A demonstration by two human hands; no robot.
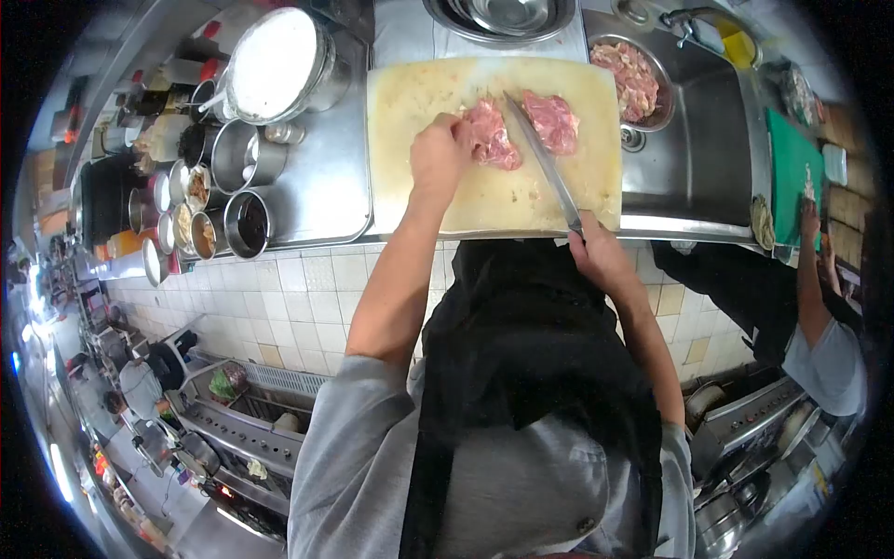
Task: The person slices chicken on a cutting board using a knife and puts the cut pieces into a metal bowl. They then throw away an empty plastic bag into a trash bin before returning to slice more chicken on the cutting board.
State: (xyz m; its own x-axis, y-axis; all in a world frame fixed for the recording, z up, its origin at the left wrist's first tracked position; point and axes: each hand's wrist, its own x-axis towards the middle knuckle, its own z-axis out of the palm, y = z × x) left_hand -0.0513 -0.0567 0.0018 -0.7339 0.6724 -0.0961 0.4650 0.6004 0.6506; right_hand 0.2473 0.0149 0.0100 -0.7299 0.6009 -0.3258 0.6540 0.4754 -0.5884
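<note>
A pale yellow cutting board [410, 102] lies on the counter with two pieces of raw meat on it. My left hand [440, 158] has its fingertips pressed together at the left edge of the left meat piece [492, 137]. In my right hand [601, 253] is the handle of a long knife [549, 170]. The blade points up and to the left, with its tip between the two pieces. The right meat piece [553, 121] lies just right of the blade, and nothing but the knife is near it.
Right of the board, a metal bowl of meat [667, 93] stands in the sink [708, 140]. Metal bowls [507, 17] are behind the board. Several containers and a large white-filled pot [275, 63] stand left. A co-worker [829, 349] works at a green board [790, 177] on the far right.
</note>
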